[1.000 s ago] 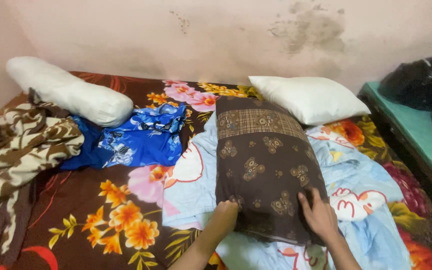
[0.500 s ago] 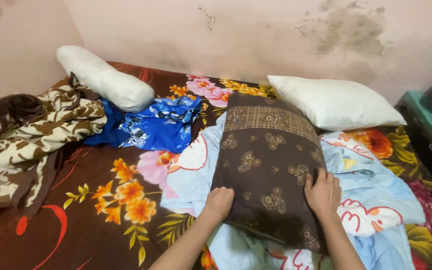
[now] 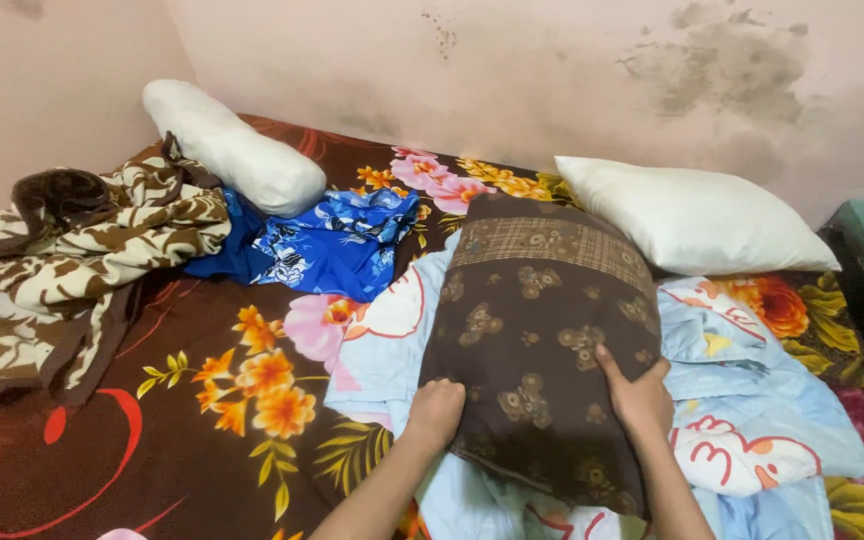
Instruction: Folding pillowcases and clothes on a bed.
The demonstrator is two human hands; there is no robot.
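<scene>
The bed sheet (image 3: 202,420), brown with orange and pink flowers, covers the mattress. A light blue blanket (image 3: 742,400) lies rumpled at five o'clock. A brown-and-cream blanket (image 3: 62,270) is heaped at nine o'clock. The brown patterned pillow (image 3: 542,330) lies on the light blue blanket, just right of centre. A white pillow (image 3: 692,215) sits at two o'clock, a white bolster (image 3: 232,160) at eleven, a blue floral cloth (image 3: 327,245) beside it. The left hand (image 3: 437,410) grips the brown pillow's near left edge, fingers curled under. The right hand (image 3: 637,395) presses flat on its right side, fingers spread.
</scene>
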